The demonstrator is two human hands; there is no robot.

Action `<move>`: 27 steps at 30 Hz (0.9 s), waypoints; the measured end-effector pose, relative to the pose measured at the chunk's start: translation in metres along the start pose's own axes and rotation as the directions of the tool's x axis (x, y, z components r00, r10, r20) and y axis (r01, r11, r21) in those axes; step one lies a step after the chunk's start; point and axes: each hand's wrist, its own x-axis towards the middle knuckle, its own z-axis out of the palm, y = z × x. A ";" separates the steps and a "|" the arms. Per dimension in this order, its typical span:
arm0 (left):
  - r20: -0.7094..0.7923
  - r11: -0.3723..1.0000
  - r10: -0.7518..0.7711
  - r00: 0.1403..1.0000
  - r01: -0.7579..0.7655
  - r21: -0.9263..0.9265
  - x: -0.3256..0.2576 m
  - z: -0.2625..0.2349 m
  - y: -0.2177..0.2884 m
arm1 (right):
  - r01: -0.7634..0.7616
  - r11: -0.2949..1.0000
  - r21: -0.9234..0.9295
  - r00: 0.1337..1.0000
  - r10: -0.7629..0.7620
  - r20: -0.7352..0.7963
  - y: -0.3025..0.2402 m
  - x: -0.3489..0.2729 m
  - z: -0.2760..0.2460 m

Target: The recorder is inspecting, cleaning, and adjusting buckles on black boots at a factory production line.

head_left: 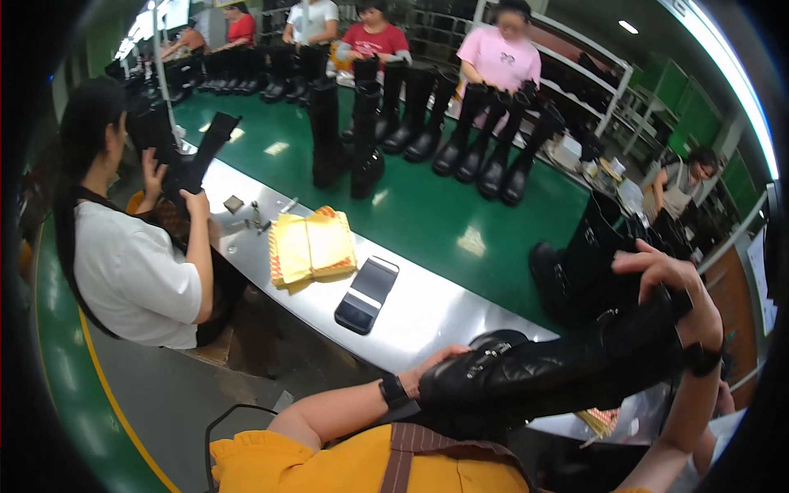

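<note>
A black boot (567, 361) with a quilted foot and buckled straps lies tilted across my front, its toe to the left and its shaft rising to the right. My left hand (434, 366) is closed round the toe end, the fingers partly hidden by it. At the top of the shaft is my right hand (678, 283), bent at the wrist, with its fingers lifted and apart above the boot's edge. Behind this boot, another black boot (552, 283) stands on the green table.
A phone (367, 294) and a stack of yellow paper sheets (312, 246) lie on the metal table edge (427, 316). Several black boots (468, 140) stand on the green surface (444, 222). A co-worker in white (136, 271) handles a boot at left; others work across the table.
</note>
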 end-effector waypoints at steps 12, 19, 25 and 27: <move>0.039 0.899 0.321 0.946 -0.317 0.303 -0.005 0.072 0.040 | -0.205 0.972 0.117 0.944 0.228 -0.240 0.040 0.076 -0.027; -0.122 0.763 0.374 0.919 -0.230 0.605 0.017 0.040 0.082 | -0.286 0.824 0.490 0.667 0.538 -0.516 0.121 0.106 -0.103; -0.342 0.752 0.505 0.792 -0.210 0.625 0.031 0.007 0.103 | -0.418 0.753 0.507 0.390 0.654 -0.648 0.230 0.092 -0.143; -0.309 0.766 0.507 0.805 -0.255 0.590 0.029 0.000 0.107 | -0.450 0.747 0.490 0.403 0.659 -0.635 0.273 0.088 -0.142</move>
